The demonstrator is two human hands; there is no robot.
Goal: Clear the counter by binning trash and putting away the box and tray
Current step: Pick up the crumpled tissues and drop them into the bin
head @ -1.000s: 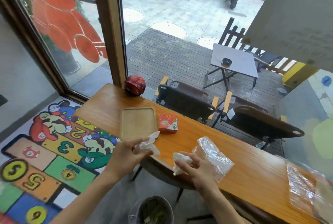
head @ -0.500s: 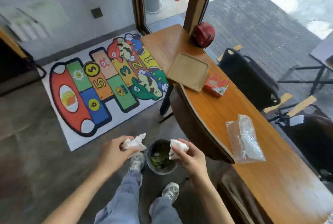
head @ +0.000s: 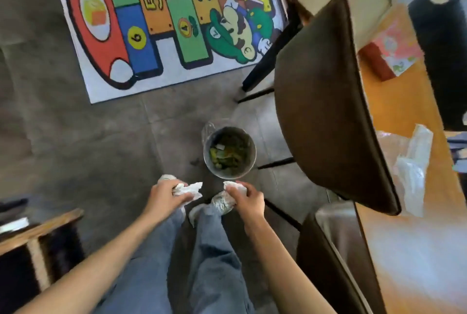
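Since half a second ago, both hands have drawn back near the legs, the bin (head: 229,152) now just beyond them on the floor. Left hand (head: 165,197) and right hand (head: 249,201) each pinch a crumpled tissue (head: 189,190), ready for dropping. Tray (head: 346,2), box (head: 393,52) and wrapper (head: 412,169) wait on the counter (head: 404,101), far right.

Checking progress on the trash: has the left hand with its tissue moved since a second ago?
Yes. The left hand gripping its tissue has left the counter and now sits low, just short of the bin.
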